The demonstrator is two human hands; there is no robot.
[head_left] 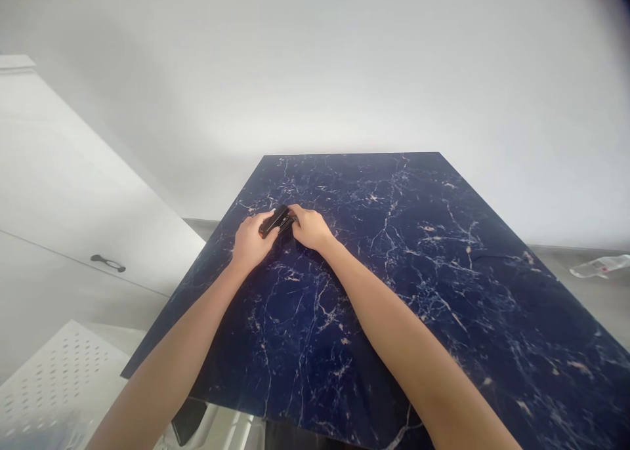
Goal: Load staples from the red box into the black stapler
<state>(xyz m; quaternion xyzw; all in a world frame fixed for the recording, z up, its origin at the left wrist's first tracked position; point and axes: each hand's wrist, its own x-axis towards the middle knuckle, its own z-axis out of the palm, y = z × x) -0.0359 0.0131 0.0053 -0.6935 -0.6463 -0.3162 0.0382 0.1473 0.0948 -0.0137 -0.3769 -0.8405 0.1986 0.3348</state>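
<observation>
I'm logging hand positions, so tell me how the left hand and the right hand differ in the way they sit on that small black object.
The left hand wraps the near end of the black object from the left, thumb on top; the right hand meets its far end with fingertips only. The left forearm comes in from lower left, the right from lower right. Both hands are bare, touch the object, and are low over the dark marbled table.

I see a plain white wall behind, white cabinet w/ dark handle at left, grey floor right, soft even light.
</observation>
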